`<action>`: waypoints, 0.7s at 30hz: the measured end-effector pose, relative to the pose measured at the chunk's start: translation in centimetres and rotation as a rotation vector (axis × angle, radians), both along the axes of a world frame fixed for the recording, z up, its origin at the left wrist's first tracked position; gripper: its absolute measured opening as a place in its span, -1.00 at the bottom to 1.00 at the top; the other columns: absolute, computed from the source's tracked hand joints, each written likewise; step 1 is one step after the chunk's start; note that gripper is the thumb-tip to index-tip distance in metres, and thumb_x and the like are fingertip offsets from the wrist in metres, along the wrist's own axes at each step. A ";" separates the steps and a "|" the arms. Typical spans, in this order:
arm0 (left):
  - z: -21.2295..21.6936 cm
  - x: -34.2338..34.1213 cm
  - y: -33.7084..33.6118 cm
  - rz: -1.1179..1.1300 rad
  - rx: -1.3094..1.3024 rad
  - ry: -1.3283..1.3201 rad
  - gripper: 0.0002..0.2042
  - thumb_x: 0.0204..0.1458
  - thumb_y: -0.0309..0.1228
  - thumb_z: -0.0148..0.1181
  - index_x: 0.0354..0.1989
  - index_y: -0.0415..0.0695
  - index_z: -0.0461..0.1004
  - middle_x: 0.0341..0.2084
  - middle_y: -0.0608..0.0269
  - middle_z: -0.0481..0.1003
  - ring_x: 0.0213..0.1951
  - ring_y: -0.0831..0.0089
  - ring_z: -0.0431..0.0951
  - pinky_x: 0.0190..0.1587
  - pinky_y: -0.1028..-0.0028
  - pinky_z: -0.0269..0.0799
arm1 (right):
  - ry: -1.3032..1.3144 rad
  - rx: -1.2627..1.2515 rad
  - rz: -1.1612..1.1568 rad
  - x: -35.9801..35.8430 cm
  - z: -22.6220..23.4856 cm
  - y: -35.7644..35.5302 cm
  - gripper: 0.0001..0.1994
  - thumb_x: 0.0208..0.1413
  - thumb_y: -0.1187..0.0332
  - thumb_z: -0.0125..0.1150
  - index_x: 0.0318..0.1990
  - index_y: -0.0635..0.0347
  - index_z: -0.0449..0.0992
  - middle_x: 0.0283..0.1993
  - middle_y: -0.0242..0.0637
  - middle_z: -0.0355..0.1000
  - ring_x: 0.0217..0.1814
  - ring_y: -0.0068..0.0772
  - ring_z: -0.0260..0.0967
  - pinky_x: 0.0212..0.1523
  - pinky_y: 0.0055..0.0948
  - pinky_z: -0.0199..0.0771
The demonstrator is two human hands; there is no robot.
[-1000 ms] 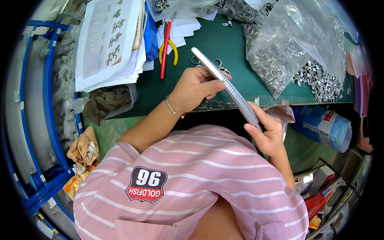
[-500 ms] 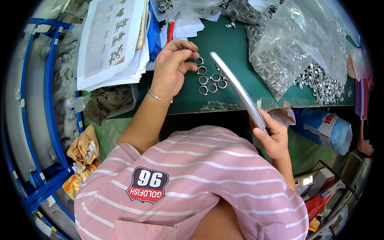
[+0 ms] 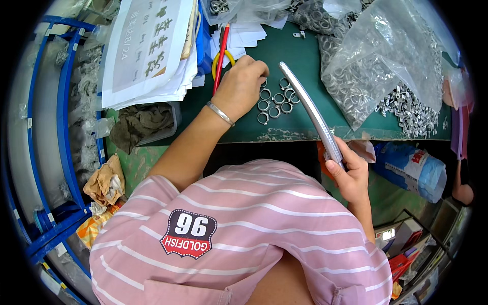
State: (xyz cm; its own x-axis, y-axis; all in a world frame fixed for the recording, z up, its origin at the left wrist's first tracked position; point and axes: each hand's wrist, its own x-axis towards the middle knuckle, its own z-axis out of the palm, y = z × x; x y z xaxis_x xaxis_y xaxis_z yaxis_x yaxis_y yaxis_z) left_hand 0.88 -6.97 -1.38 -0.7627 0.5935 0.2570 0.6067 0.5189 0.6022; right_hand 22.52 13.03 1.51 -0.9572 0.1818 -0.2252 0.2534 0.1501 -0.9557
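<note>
My left hand is over the green table, back of the hand up, fingers curled together. Its fingertips are at the upper edge of a loose group of small steel ring clamps and partly cover one of them. Whether anything is pinched there is hidden. My right hand, at the table's front edge, is closed round the lower end of a long, narrow silvery strip with fine marks along it, like a ruler. The strip slants up and left, its far tip just right of the left hand, passing over the right side of the rings.
Clear plastic bags of rings and a heap of small metal pieces lie at right. Left are stacked papers, a red pen, a yellow loop handle and a tub with dark cloth. A blue rack stands far left.
My left hand has turned back-up and moved right and down over the rings, its fingers curling more. The whole view has shifted slightly; my right hand keeps hold of the strip.
</note>
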 end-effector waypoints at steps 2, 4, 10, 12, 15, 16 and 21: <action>0.1 0.0 -0.2 -0.040 -0.002 -0.012 -0.88 -0.17 -0.58 0.20 -0.40 -0.23 0.49 -0.47 0.08 0.39 -0.33 0.16 0.43 -0.25 0.34 0.34 | 0.006 0.002 0.001 -0.1 0.0 0.0 -0.52 -0.03 0.41 0.25 0.07 0.39 0.33 -0.37 -0.35 0.40 -0.39 -0.68 0.23 -0.33 -0.69 0.26; 0.0 -0.1 -0.4 -0.066 -0.010 0.011 -0.87 -0.15 -0.59 0.18 -0.37 -0.22 0.48 -0.47 0.11 0.39 -0.35 0.21 0.43 -0.28 0.37 0.35 | 0.012 0.002 -0.002 -0.1 0.0 -0.1 -0.53 -0.03 0.41 0.25 0.07 0.39 0.33 -0.37 -0.34 0.41 -0.39 -0.68 0.24 -0.32 -0.69 0.27; 1.6 0.4 0.2 0.069 0.564 -0.970 -0.85 0.02 -0.61 -0.02 -0.25 -0.27 0.44 -0.47 0.29 0.41 -0.51 0.66 0.40 -0.65 0.77 0.19 | 0.028 -0.003 -0.004 0.1 -0.3 -0.2 -0.54 -0.03 0.43 0.25 0.05 0.40 0.35 -0.34 -0.31 0.42 -0.35 -0.67 0.26 -0.29 -0.67 0.29; 1.1 0.4 -0.1 0.047 0.736 -1.210 -0.82 0.04 -0.58 -0.03 -0.19 -0.30 0.43 -0.47 0.28 0.40 -0.50 0.65 0.40 -0.65 0.75 0.19 | 0.042 0.028 0.019 0.2 -0.4 -0.2 -0.55 -0.04 0.44 0.25 0.04 0.41 0.35 -0.33 -0.28 0.44 -0.33 -0.66 0.28 -0.27 -0.66 0.30; 0.8 0.2 -0.7 -0.089 0.867 -1.383 -0.74 0.09 -0.50 -0.02 -0.07 -0.35 0.38 -0.42 0.27 0.40 -0.44 0.67 0.38 -0.60 0.77 0.19 | 0.039 0.069 0.042 0.2 -0.1 -0.2 -0.55 -0.04 0.44 0.25 0.04 0.41 0.35 -0.31 -0.24 0.45 -0.31 -0.65 0.29 -0.25 -0.64 0.31; 0.8 0.4 -0.8 -0.124 0.883 -1.373 -0.74 0.10 -0.50 -0.01 -0.06 -0.36 0.37 -0.41 0.26 0.41 -0.43 0.68 0.38 -0.59 0.77 0.20 | 0.037 0.068 0.051 0.2 0.0 -0.2 -0.55 -0.05 0.44 0.25 0.04 0.41 0.35 -0.30 -0.23 0.46 -0.30 -0.64 0.30 -0.25 -0.64 0.32; 0.6 0.9 -0.7 -0.167 0.957 -1.290 -0.73 0.02 -0.59 0.09 -0.07 -0.31 0.38 -0.37 0.22 0.42 -0.42 0.68 0.36 -0.51 0.79 0.24 | 0.059 0.074 0.098 -0.1 0.0 -0.3 -0.53 -0.08 0.46 0.27 0.03 0.40 0.36 -0.34 -0.16 0.46 -0.33 -0.58 0.36 -0.28 -0.61 0.33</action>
